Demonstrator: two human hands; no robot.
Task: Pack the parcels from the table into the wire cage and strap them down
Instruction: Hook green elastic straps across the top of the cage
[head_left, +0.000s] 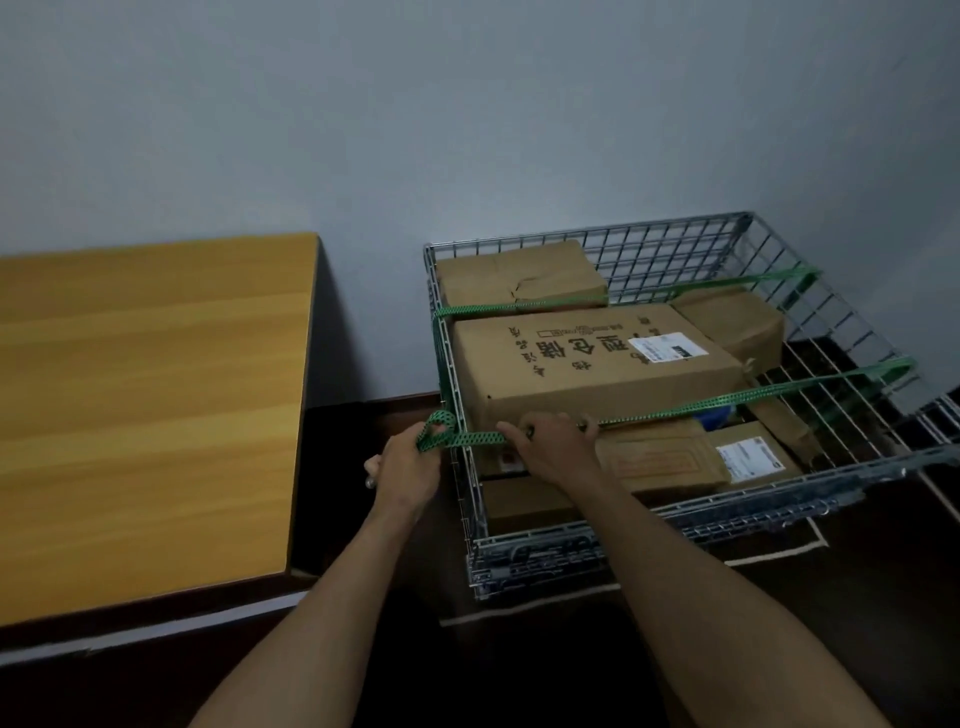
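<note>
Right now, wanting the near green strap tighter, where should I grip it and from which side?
Probably the near green strap's looped end, from the left outside the wire cage: the left hand pinches it there, while the rest stretches taut across it.

1. Plain grey-blue wall (467, 104) across upper half of view.
2. Dark floor (883, 597) below, marked with pale tape lines (769, 555) forming a partial rectangle.
3. Wooden table (145, 405) at left: orange-brown top, dark edge, far end against wall.
4. Dim, even lighting; soft shadow on wall beside table.
</note>
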